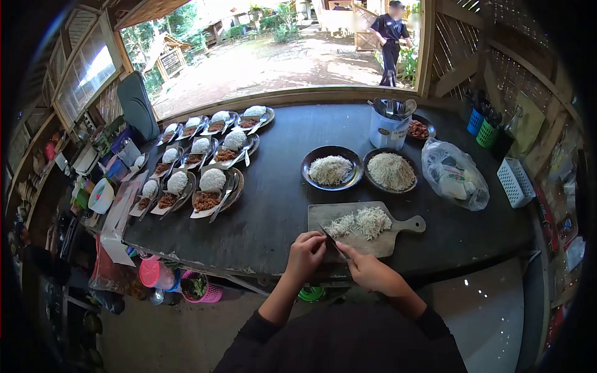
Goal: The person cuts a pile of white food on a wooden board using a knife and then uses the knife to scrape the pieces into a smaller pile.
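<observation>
A wooden cutting board [317,214] with a round-ended handle lies at the table's near edge, bearing a pile of pale shredded food [372,222]. My right hand [373,272] is closed around a knife [331,240], whose blade points up and left over the board. Beside the blade, at the board's near left corner, my left hand [306,253] has its fingers drawn together; what they hold, if anything, is too small to tell. Behind the board stand two dark bowls of shreds, the left bowl [306,176] and the right bowl [413,180].
Several plates of rice and brown food [212,180] fill the table's left part. A cutlery bucket [389,127], a bowl of reddish food [419,128], a plastic bag [454,175] and a white basket [515,183] stand right. Outside, a person [390,42] is upright beyond the opening.
</observation>
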Motion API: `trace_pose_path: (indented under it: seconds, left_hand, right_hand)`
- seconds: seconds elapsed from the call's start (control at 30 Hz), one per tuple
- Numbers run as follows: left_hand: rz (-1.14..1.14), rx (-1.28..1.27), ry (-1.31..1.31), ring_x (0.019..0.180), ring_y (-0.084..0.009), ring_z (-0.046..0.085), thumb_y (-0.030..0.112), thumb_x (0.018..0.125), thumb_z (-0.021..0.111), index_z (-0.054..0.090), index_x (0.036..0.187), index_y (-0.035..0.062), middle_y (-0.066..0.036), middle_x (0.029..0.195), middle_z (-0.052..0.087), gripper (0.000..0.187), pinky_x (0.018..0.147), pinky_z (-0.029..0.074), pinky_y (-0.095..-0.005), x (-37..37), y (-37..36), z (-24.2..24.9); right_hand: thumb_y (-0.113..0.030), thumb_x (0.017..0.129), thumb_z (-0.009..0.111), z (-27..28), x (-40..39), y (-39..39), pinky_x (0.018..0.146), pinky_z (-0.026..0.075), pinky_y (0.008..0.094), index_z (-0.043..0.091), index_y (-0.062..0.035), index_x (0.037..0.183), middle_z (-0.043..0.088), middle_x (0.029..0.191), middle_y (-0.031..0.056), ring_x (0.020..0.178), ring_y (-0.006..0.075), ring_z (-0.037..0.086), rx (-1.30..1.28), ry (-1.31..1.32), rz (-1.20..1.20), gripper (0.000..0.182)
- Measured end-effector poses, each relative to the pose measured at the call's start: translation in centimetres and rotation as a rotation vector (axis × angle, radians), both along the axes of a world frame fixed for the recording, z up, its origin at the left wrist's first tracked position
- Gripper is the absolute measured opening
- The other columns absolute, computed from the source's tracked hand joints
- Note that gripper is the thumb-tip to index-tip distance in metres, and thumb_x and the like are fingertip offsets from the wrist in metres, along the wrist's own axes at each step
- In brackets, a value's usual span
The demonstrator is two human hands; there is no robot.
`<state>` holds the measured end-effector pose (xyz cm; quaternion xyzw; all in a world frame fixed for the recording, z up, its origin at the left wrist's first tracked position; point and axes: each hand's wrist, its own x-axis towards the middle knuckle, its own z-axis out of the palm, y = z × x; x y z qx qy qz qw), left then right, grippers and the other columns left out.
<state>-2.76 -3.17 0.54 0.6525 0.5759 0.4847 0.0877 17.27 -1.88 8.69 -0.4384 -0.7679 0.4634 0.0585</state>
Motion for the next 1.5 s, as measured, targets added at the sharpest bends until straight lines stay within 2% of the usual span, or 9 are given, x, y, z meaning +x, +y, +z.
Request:
trace_pose_path:
  seconds: [0.07,0.27,0.43,0.63,0.73,0.8,0.87,1.3,1.5]
  left_hand:
    - [-0.001,-0.017,-0.027,0.087,-0.0261,0.068,0.006,0.078,0.071,0.072,0.095,0.0007,-0.012,0.098,0.069,0.017,0.075,0.055,-0.0336,0.2,0.0,-0.2]
    - [-0.014,0.008,-0.004,0.087,-0.0270,0.067,0.006,0.079,0.070,0.071,0.093,0.0003,-0.012,0.096,0.069,0.015,0.076,0.054,-0.0339,0.1,0.0,0.3]
    - [-0.007,-0.030,-0.014,0.088,-0.0271,0.067,0.006,0.078,0.070,0.070,0.091,0.0001,-0.012,0.098,0.068,0.015,0.077,0.053,-0.0341,0.1,-0.1,0.3]
    - [-0.020,-0.017,-0.020,0.087,-0.0263,0.067,0.006,0.078,0.070,0.070,0.090,-0.0004,-0.012,0.099,0.068,0.015,0.076,0.054,-0.0337,-0.1,0.1,0.1]
    - [-0.021,-0.035,-0.040,0.089,-0.0280,0.066,0.007,0.078,0.070,0.069,0.090,-0.0003,-0.012,0.099,0.068,0.014,0.078,0.053,-0.0351,0.0,0.0,0.1]
    - [-0.025,-0.068,-0.060,0.092,-0.0299,0.065,0.008,0.078,0.070,0.069,0.090,0.0000,-0.013,0.099,0.068,0.014,0.081,0.053,-0.0366,0.0,0.0,0.1]
    - [-0.012,-0.003,-0.001,0.082,-0.0259,0.068,0.006,0.077,0.071,0.069,0.090,-0.0010,-0.012,0.099,0.068,0.015,0.072,0.054,-0.0330,-0.1,0.1,0.0]
    - [0.008,-0.052,-0.054,0.081,-0.0248,0.068,0.006,0.079,0.070,0.071,0.092,-0.0012,-0.013,0.098,0.069,0.015,0.072,0.054,-0.0318,0.3,-0.3,0.6]
    - [0.015,0.000,-0.006,0.081,-0.0245,0.068,0.006,0.079,0.070,0.071,0.091,-0.0013,-0.013,0.098,0.069,0.014,0.071,0.055,-0.0314,0.2,-0.1,0.0]
  right_hand:
    - [-0.015,0.100,0.037,0.0,-0.1,0.2,0.047,0.049,0.0330,0.031,-0.0215,0.150,0.059,0.064,0.0141,0.044,0.0181,0.054,-0.041,0.001,-0.006,0.051]
    - [-0.015,0.099,0.038,0.0,0.3,0.1,0.046,0.048,0.0314,0.031,-0.0200,0.150,0.057,0.062,0.0118,0.044,0.0162,0.053,-0.065,0.117,-0.059,0.051]
    - [-0.015,0.099,0.039,0.5,0.5,-0.4,0.049,0.048,0.0319,0.031,-0.0195,0.150,0.055,0.056,0.0096,0.045,0.0155,0.054,-0.087,0.087,-0.019,0.052]
    - [-0.014,0.098,0.039,0.9,0.3,-0.1,0.052,0.049,0.0356,0.031,-0.0225,0.150,0.058,0.060,0.0150,0.047,0.0199,0.056,-0.045,0.044,0.003,0.053]
    - [-0.013,0.097,0.038,0.8,0.2,0.6,0.053,0.050,0.0379,0.030,-0.0234,0.150,0.059,0.062,0.0173,0.047,0.0221,0.057,0.002,-0.002,0.047,0.054]
    - [-0.009,0.093,0.038,1.1,0.1,1.0,0.049,0.053,0.0371,0.028,-0.0211,0.151,0.064,0.072,0.0200,0.050,0.0249,0.061,-0.048,-0.028,0.086,0.060]
    - [-0.009,0.093,0.038,1.1,0.1,1.1,0.049,0.053,0.0368,0.028,-0.0210,0.150,0.064,0.073,0.0195,0.050,0.0248,0.061,-0.070,-0.023,0.073,0.060]
    - [-0.015,0.099,0.037,0.1,0.7,0.1,0.045,0.048,0.0310,0.028,-0.0223,0.151,0.054,0.059,0.0074,0.043,0.0141,0.051,-0.147,0.131,-0.038,0.053]
    - [-0.014,0.098,0.037,0.9,0.8,-0.1,0.045,0.049,0.0328,0.028,-0.0215,0.151,0.059,0.064,0.0113,0.045,0.0172,0.054,-0.141,0.082,0.008,0.054]
